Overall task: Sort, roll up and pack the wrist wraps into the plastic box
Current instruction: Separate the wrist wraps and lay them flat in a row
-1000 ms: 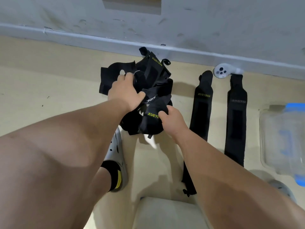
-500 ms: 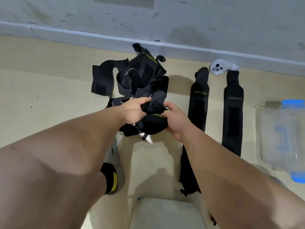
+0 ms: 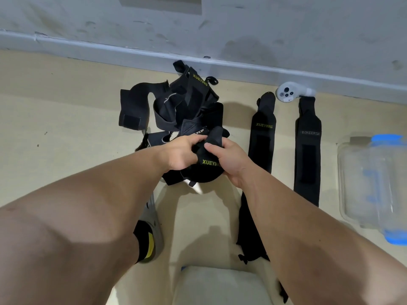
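Left hand [image 3: 179,154] and right hand [image 3: 229,160] both grip one bunched black wrist wrap [image 3: 206,166] beside the tangled pile [image 3: 176,106]

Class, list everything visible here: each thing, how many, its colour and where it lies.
wrist wrap pile: one, black, by the wall
flat XUEYING wrap: one, black, right of pile
BOKEERSI wrap: one, black, further right
held wrap: one, black, between the hands
plastic box: one, clear and blue, far right
controller: one, white, at the wall
shoe: one, grey, under left arm
left hand: one, gripping held wrap
right hand: one, gripping held wrap
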